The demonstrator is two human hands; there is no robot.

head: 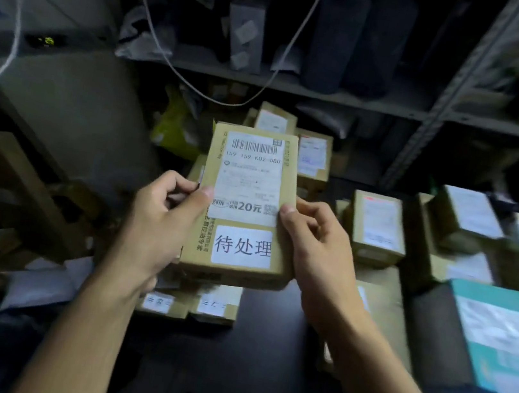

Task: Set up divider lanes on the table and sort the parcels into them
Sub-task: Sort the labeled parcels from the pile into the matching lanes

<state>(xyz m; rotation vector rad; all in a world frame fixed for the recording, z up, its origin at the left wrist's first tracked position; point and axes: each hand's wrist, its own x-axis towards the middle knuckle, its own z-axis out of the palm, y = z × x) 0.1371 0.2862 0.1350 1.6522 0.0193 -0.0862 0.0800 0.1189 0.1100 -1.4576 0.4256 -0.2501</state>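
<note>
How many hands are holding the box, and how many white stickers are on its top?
Hands on the box: 2, left hand and right hand
White stickers: 2, big sticker and small sticker
Total: 4

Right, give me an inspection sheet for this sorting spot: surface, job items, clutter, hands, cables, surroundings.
Surface: dark table, bare patch in the middle.
Job's things: held parcel with a shipping label and a white sticker; cardboard parcels grouped at right; no dividers seen.
Clutter: teal-edged package, grey mailer bags, yellow bag.
Hands: left hand and right hand grip the held parcel's sides.
Cables: white cable hanging across the shelving.
Surroundings: metal shelving stacked with dim packages.
</note>
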